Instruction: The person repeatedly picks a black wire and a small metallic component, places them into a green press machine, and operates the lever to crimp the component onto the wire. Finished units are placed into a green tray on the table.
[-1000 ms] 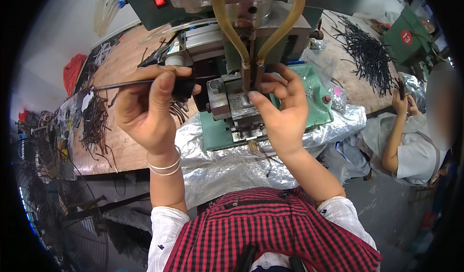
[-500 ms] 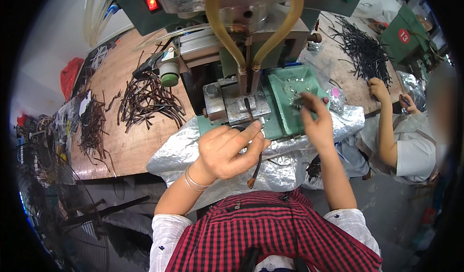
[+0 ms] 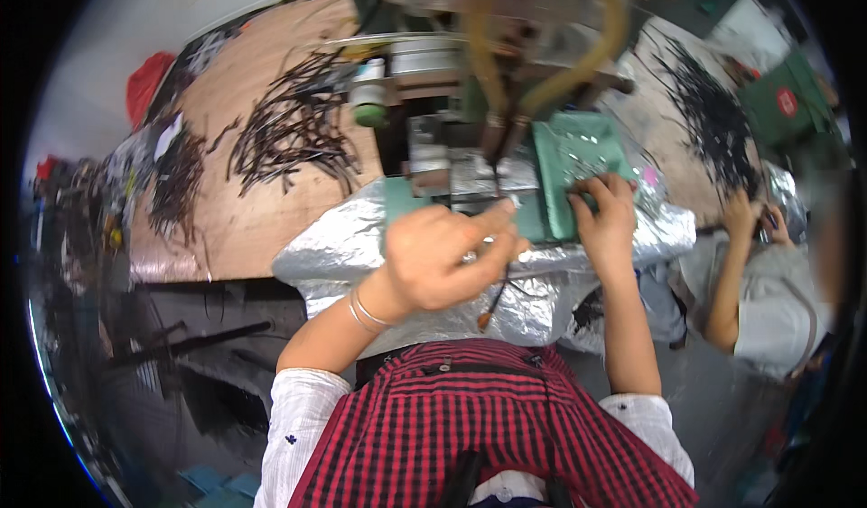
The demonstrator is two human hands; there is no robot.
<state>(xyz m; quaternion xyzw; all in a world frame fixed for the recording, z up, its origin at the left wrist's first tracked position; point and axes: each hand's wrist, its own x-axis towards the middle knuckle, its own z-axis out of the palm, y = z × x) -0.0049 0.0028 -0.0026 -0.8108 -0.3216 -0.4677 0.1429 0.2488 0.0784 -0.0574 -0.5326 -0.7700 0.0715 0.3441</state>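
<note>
My left hand is closed in a pinch on a thin dark wire. The wire's brown end hangs below the fingers, and its upper part reaches toward the metal fixture under the machine's two prongs. My right hand is at the near end of a green tray, its fingers bent down among small shiny metal pieces. Whatever lies between those fingertips is too small to make out.
Bundles of dark wires lie on the wooden table at left. Silver foil covers the front edge. More black wires lie at right, beside another person's hands. A green-capped cylinder hangs from the machine.
My right hand has come down to the tray, and its fingers have bent in. The left hand keeps the wire. The whole view has shifted, with some blur.
</note>
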